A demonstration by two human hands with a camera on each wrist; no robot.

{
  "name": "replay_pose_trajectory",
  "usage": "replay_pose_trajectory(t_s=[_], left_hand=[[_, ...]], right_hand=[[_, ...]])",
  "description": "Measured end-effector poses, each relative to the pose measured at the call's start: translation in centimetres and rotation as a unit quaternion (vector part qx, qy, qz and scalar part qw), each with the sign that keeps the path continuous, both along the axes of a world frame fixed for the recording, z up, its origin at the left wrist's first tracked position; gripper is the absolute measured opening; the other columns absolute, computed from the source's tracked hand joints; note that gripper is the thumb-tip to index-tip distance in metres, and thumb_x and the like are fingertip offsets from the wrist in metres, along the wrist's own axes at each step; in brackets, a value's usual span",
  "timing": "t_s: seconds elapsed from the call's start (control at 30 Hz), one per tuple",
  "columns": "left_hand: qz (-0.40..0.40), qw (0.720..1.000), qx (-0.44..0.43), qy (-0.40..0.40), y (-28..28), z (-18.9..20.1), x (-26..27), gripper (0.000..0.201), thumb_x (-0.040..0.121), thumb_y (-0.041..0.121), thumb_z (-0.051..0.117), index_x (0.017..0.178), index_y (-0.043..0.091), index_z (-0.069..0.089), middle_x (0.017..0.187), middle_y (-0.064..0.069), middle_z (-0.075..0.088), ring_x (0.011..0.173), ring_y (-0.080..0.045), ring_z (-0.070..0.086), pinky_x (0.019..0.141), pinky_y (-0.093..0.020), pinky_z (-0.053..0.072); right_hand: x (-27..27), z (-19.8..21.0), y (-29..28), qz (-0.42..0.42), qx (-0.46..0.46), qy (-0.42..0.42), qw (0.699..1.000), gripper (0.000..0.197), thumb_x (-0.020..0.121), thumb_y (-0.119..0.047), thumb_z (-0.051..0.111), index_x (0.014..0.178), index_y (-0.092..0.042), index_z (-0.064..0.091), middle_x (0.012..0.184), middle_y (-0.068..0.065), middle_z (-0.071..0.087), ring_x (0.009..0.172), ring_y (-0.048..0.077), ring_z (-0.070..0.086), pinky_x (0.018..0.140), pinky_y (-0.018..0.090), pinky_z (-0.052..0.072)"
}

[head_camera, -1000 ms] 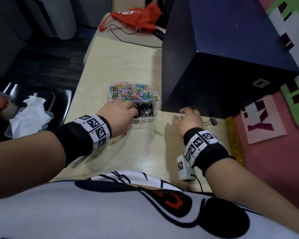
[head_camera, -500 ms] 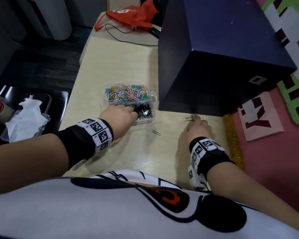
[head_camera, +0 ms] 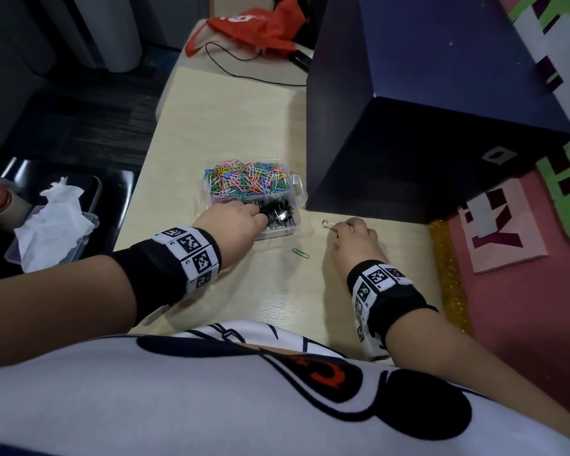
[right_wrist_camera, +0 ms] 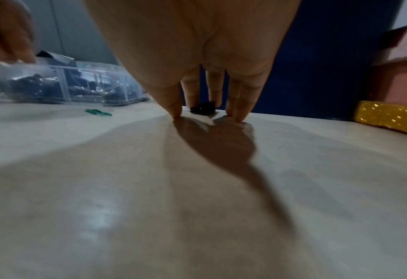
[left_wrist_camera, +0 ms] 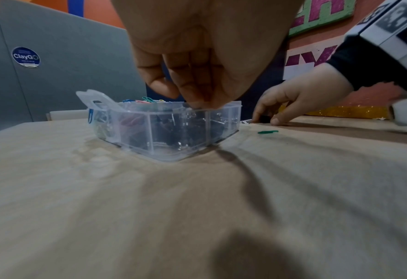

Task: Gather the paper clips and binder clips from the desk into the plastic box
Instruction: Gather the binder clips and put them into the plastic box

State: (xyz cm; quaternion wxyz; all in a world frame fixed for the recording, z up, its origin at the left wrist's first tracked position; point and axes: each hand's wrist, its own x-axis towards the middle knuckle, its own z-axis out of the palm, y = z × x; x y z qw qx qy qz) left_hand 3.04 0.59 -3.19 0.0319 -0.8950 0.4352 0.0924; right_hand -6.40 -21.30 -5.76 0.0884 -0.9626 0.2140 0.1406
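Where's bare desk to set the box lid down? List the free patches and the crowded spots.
Free: the desk beyond the plastic box, left of the dark blue box; also the near strip between both wrists. Crowded: between box and right hand, where the green paper clip lies.

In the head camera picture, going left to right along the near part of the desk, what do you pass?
Left hand at the plastic box → green paper clip on the desk → right hand over a binder clip → gold glitter strip.

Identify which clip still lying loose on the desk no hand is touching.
The green paper clip, alone between the plastic box and right hand; the black binder clip sits under that hand's fingers.
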Motion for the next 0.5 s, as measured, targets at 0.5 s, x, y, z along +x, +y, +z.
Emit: replay_pose_trajectory(t_s=[0.5], left_hand=[[-0.02,1.0,0.002,-0.006,0.2,0.4,-0.2,0.022,0.087,0.013,0.05,0.108,0.012,0.058,0.106,-0.008,0.059,0.099,-0.032,0.057,0.086,-0.044,0.048]], right_hand=[[3.3,3.8,6.1,0.082,0.067,-0.198,0.975,0.032,0.089,-0.031,0.055,0.119,-0.02,0.053,0.122,0.007,0.049,0.113,0.028,0.048,0.093,0.04,0.043]])
